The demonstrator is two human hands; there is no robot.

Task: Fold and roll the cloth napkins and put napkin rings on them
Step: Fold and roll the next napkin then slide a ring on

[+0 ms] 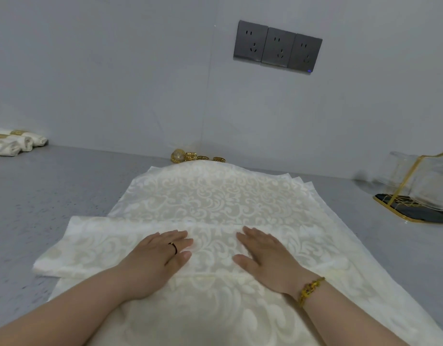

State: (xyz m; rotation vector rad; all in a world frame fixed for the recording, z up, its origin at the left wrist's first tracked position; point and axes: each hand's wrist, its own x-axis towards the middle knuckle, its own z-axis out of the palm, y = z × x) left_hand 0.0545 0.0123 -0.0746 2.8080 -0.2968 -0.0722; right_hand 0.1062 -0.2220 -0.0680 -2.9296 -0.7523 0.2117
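Observation:
A stack of cream damask napkins [215, 196] lies spread on the grey table in front of me. The top napkin is folded into a long band [95, 245] running left to right across the stack. My left hand [160, 258] lies flat on the band, fingers straight, a dark ring on one finger. My right hand [263, 255] presses flat beside it, with a gold bracelet at the wrist. Several gold napkin rings [190, 156] sit by the wall behind the stack. Rolled napkins [13, 142] with gold rings lie at the far left.
A glass holder with gold edging [420, 186] on a dark base stands at the right. The grey wall with three dark sockets [278, 47] rises just behind the table. Bare grey tabletop [53, 191] shows on both sides of the napkins.

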